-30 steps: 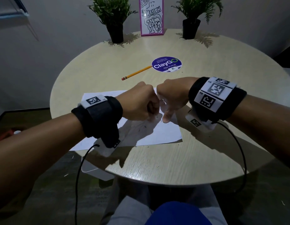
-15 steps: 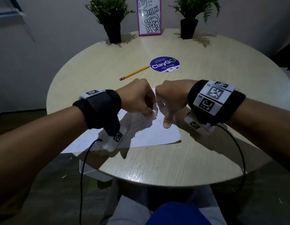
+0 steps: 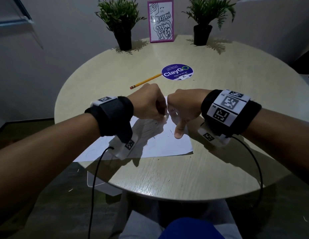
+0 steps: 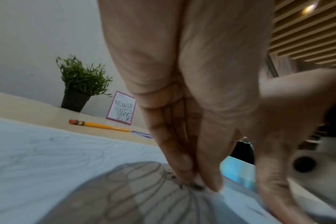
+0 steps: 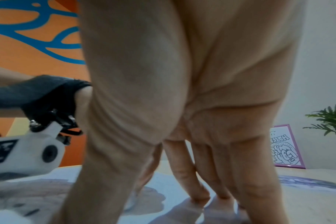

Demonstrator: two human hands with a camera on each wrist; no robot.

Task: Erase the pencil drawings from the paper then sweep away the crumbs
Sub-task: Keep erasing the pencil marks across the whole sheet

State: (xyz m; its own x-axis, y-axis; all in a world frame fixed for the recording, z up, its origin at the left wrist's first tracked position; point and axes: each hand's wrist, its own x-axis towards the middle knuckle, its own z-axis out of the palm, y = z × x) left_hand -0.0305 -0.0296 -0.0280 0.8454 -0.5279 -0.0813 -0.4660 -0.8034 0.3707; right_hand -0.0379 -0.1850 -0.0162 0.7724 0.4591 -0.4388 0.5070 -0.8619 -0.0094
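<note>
While the paper [image 3: 167, 145] is being pinned mid-frame by the right hand [image 3: 183, 107], fingers straight and thumb pressing down, what looks like a small white eraser [image 3: 165, 116] is being pinched by the left hand [image 3: 146, 104]. It's being worked slightly up-frame from a second ago, so rubbing is being continued. Crumbs [image 3: 171, 131] are being shed, and pencil lines [image 4: 125, 189] are still being left.

- Paper [image 3: 160, 144]: white sheet, flat on the table, near the front edge, skewed; its left corner overhangs the table rim.
- Pencil drawings [image 4: 136, 181]: looping grey outlines, fainter toward the sheet's left part.
- Crumbs [image 3: 171, 131]: small dark flecks scattered mid-sheet.
- Eraser [image 3: 165, 116]: only a small white tip visible, touching the paper.
</note>
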